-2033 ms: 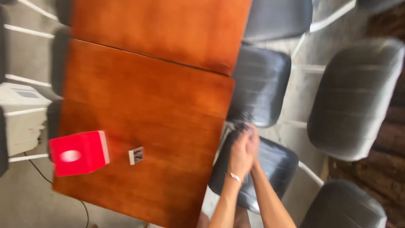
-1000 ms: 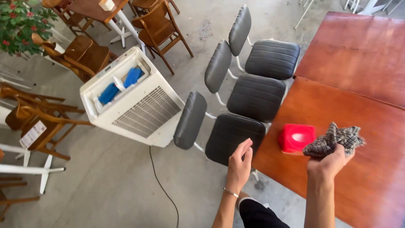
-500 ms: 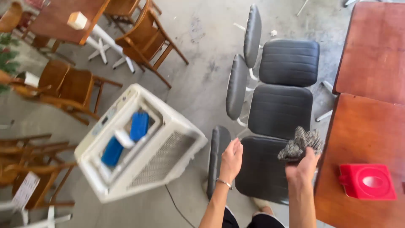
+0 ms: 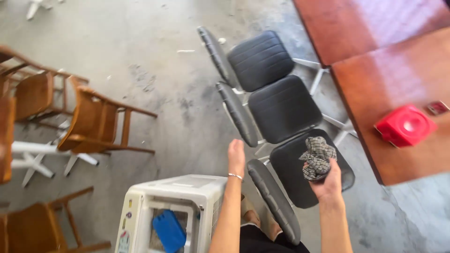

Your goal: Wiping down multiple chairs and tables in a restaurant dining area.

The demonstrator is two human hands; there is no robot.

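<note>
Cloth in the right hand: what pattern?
Black-and-white checked cloth, bunched in the right hand; head view.

Bare floor (image 4: 154,56) ahead of my left hand (image 4: 236,154) is open; black chairs (image 4: 281,107) and table (image 4: 398,79) crowd my right hand (image 4: 326,180).

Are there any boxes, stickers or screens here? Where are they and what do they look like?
Red box: on the brown table at the right, squarish, with a pale round patch on top.
Small card or packet: on the table just beyond the red box, flat, dark red with a pale edge.
Label strip: on the front edge of the white air cooler at the bottom, narrow, with small coloured marks.
No screens visible.
</note>
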